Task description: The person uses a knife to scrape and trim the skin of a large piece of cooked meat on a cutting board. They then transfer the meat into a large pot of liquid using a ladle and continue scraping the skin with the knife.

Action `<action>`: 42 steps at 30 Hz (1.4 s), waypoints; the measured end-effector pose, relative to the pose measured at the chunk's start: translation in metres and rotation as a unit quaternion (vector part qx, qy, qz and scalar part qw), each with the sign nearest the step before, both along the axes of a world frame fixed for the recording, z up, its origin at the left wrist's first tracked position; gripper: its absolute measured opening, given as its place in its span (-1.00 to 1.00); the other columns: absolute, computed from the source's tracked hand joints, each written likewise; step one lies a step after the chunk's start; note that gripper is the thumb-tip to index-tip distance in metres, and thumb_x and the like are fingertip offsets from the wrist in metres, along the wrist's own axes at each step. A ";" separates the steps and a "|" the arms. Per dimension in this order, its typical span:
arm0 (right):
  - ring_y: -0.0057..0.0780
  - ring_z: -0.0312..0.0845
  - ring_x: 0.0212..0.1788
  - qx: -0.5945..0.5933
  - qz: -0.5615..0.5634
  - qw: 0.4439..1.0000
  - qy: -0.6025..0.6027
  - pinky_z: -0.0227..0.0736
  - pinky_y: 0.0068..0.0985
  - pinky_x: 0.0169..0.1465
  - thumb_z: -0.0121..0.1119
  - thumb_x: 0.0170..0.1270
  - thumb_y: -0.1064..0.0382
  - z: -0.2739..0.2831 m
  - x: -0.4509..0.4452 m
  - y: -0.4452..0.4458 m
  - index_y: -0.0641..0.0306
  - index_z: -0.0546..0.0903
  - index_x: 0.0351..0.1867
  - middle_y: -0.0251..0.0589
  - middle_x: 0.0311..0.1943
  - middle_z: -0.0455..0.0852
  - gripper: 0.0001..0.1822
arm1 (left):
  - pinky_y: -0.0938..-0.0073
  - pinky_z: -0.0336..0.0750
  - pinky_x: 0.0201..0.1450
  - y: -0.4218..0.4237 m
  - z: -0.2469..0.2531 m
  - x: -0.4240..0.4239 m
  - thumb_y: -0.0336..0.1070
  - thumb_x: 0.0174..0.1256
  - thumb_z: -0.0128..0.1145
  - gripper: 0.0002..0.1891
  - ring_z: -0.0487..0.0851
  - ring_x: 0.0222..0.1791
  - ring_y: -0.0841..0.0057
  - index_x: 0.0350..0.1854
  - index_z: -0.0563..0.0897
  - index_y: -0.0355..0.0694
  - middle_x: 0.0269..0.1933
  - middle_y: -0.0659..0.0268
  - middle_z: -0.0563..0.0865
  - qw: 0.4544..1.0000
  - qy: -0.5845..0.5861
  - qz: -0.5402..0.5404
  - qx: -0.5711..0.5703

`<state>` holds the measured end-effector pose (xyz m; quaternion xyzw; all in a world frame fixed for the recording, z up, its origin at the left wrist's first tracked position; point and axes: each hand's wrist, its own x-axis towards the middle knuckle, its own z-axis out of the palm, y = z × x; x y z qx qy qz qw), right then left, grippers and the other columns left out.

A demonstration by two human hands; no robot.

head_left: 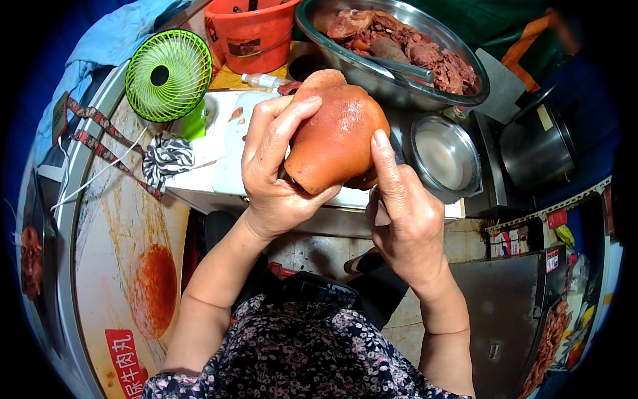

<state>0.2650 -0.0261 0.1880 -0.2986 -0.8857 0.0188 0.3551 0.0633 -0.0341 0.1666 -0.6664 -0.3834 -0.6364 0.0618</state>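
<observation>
In my left hand [279,169] is a large piece of cooked, skin-on meat [339,129], glossy and orange-brown, raised above the worktop. My left thumb is beneath it and the fingers reach over its left side. The index fingertip of my right hand [406,214] presses on the meat's right edge. My other right fingers curl around a small, mostly hidden thing, whose pale grey end [382,214] shows between them; I cannot tell what it is. Behind and below the meat lies a pale cutting board [232,159] with meat scraps on it.
A steel basin [394,92] heaped with cooked meat stands behind, a metal-handled utensil [398,67] across it. Right of my hands is a steel bowl [443,154] of cloudy liquid. A green fan [169,75], red bucket [254,37], striped cloth [168,155] and plastic bottle [264,80] stand or lie leftward.
</observation>
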 end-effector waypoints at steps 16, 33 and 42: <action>-0.48 0.45 -0.61 0.080 0.010 0.997 -0.017 0.48 -0.44 -0.51 0.28 0.08 0.40 -0.004 -0.007 -0.001 -0.06 0.50 0.50 -0.30 -0.48 0.34 -0.17 | 0.23 0.54 0.19 0.003 0.000 0.004 -0.46 -0.27 0.58 -0.17 0.62 0.08 0.16 0.27 0.60 -0.24 0.12 0.09 0.62 1.000 -0.012 -0.005 -0.016; -0.20 0.70 -0.33 0.099 0.125 0.963 0.219 0.65 -0.42 -0.32 0.48 0.05 0.59 0.017 -0.009 -0.003 0.43 0.61 -0.09 0.09 -0.21 0.69 -0.62 | 0.21 0.53 0.20 0.005 0.001 0.004 -0.50 -0.36 0.55 -0.11 0.61 0.09 0.12 0.28 0.58 -0.24 0.10 0.08 0.62 1.000 -0.006 0.002 -0.014; -0.20 0.72 -0.22 0.089 0.099 0.971 0.199 0.66 -0.36 -0.12 0.50 0.07 0.56 0.014 -0.015 -0.004 0.35 0.57 -0.03 0.06 -0.18 0.72 -0.56 | 0.23 0.58 0.12 0.003 0.007 0.007 -0.53 -0.34 0.52 -0.13 0.64 0.03 0.13 0.29 0.58 -0.27 0.09 0.04 0.63 0.999 0.026 0.021 0.010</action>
